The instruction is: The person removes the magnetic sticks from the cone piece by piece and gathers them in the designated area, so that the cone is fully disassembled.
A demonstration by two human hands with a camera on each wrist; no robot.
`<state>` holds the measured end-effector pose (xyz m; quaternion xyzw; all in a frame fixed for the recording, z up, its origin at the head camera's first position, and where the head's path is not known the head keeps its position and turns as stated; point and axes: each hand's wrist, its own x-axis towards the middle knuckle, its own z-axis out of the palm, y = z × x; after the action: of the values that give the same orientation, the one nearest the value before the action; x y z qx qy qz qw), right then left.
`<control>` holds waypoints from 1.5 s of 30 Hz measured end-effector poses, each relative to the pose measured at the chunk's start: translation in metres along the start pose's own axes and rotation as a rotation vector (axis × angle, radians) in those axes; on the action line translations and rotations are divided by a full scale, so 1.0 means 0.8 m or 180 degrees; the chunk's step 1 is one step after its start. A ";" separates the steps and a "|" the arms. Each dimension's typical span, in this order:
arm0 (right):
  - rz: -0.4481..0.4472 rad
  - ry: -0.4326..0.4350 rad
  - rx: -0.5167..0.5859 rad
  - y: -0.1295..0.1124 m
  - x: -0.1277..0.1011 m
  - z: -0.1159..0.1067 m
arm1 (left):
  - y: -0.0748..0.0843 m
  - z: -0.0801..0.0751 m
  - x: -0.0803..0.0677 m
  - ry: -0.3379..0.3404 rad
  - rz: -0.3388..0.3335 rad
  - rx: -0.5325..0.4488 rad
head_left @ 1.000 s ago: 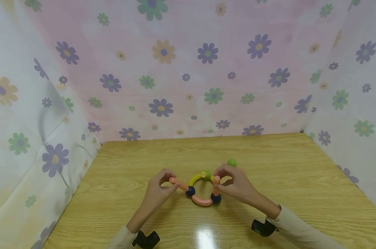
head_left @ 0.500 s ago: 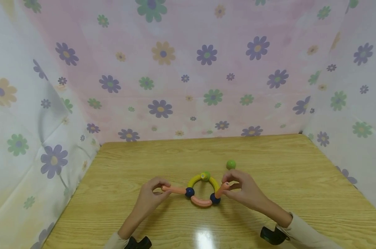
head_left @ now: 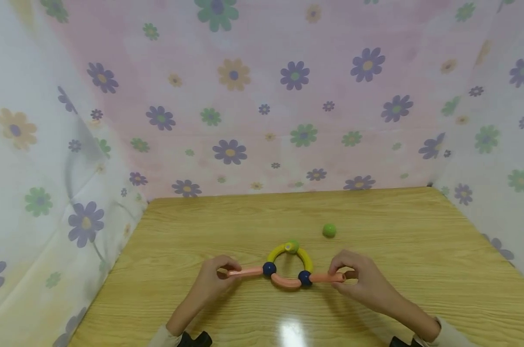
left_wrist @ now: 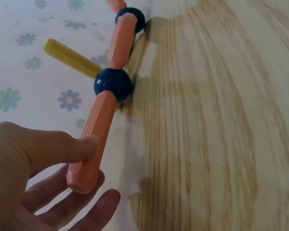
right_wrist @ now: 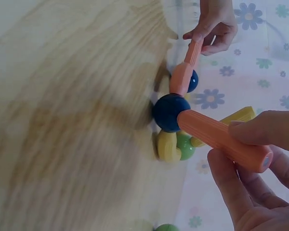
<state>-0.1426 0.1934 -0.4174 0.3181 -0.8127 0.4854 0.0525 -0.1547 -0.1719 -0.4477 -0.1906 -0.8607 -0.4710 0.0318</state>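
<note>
Hands pinch the two ends of a rod-and-ball chain lying near the front edge of the bench.

Your left hand (head_left: 209,282) grips the outer tip of the left orange rod (head_left: 244,272) between thumb and fingers; your right hand (head_left: 366,282) pinches the tip of the right orange rod (head_left: 327,277) the same way. Between them two dark blue balls (head_left: 269,268) join a curved orange piece (head_left: 285,282) below and a yellow arch (head_left: 288,253) above, topped by a green ball (head_left: 292,246). A loose green ball (head_left: 329,230) sits apart, toward the back edge on your right.
</note>
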 end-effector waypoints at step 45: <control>0.0287 -0.0419 -0.0182 0.017 0.023 0.017 | 0.049 0.064 0.032 -0.0222 0.0329 0.0973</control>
<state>-0.1619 0.1778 -0.4274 0.3108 -0.8414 0.4419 -0.0139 -0.1577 -0.1032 -0.4384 -0.2438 -0.9120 -0.3253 0.0547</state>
